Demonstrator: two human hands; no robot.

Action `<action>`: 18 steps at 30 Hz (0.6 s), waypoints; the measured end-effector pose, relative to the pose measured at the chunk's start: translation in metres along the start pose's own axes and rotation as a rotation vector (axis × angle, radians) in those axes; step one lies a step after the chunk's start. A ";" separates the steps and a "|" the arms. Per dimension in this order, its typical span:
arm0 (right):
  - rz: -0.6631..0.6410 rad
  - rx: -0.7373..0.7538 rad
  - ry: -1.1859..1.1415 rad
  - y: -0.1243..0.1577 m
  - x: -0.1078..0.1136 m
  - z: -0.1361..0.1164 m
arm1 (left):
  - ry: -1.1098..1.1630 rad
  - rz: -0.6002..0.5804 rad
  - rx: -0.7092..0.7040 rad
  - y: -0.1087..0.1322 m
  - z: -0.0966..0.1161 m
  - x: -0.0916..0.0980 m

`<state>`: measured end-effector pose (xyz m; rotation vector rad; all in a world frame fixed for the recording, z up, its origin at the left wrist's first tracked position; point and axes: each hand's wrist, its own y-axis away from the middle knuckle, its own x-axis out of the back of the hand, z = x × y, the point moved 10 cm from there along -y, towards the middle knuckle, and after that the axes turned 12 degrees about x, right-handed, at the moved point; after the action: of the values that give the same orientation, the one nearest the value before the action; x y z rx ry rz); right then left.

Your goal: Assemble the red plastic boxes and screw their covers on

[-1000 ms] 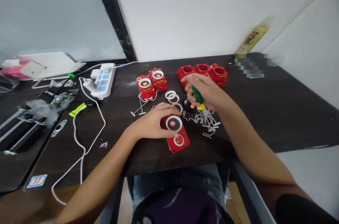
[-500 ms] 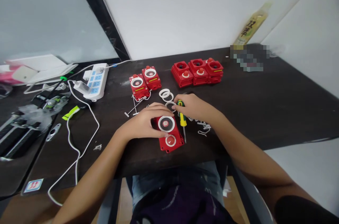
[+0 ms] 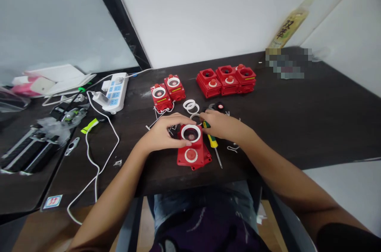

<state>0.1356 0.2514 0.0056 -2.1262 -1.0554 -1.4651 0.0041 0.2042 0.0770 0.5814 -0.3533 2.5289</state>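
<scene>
Red switch box [image 3: 192,156] sits under my left hand [image 3: 162,135], fingers curled around its white ring [image 3: 191,126]; my right hand [image 3: 222,123] closed on a screwdriver [image 3: 212,143].

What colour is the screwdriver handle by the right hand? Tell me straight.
The screwdriver handle is yellow and green, shown best in the head view.

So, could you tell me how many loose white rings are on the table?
3: two overlapping white rings, one by the right hand; more may be hidden.
</scene>
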 end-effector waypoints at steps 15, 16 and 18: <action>0.327 0.109 -0.069 0.016 0.055 -0.021 | 0.775 0.339 0.143 -0.006 -0.046 0.031; 0.449 0.145 -0.127 0.018 0.069 -0.026 | 0.766 0.347 0.155 -0.007 -0.046 0.030; 0.617 0.215 -0.299 0.022 0.083 -0.034 | 0.735 0.389 0.179 -0.006 -0.048 0.030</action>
<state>0.1454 0.2458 0.0971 -2.2646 -0.5255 -0.7333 -0.0315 0.2392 0.0496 -0.4155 0.0413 2.9375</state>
